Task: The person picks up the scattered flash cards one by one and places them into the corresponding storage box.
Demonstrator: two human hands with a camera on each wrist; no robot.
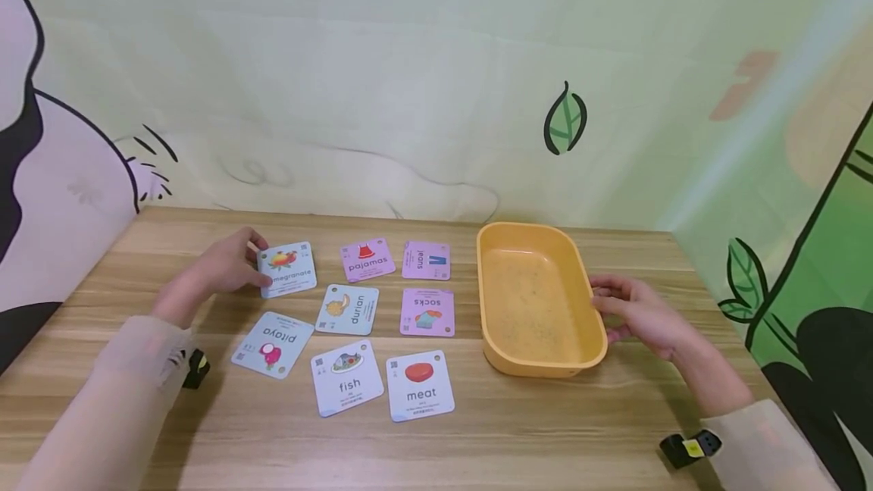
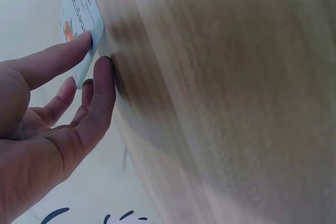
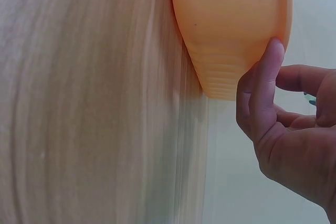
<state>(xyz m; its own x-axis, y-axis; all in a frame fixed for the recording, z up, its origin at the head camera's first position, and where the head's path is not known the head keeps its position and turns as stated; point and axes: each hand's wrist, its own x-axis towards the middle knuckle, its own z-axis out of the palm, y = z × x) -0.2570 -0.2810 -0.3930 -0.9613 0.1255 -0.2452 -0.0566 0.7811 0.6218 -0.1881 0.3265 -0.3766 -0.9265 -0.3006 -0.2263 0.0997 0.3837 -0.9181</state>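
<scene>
At the far left of the cards, my left hand point(image 1: 228, 264) pinches the left edge of the pomegranate picture card point(image 1: 289, 270). The left wrist view has the thumb point(image 2: 73, 51) on the card's printed face, with the card tilted up off the table at that edge. The durian card point(image 1: 348, 309) and pitaya card point(image 1: 273, 345) lie just below it. On the right, my right hand point(image 1: 644, 315) holds the right rim of a yellow plastic tub point(image 1: 489, 354), its fingertips against the outer wall below the rim in the right wrist view. Only marks show on the tub's floor.
Purple cards for pajamas point(image 1: 368, 259), jeans point(image 1: 426, 261) and socks point(image 1: 427, 312) lie left of the tub. The fish card point(image 1: 348, 379) and meat card point(image 1: 420, 386) are nearer the front. A printed cloth backdrop point(image 1: 409, 97) rises behind the wooden table point(image 1: 546, 430).
</scene>
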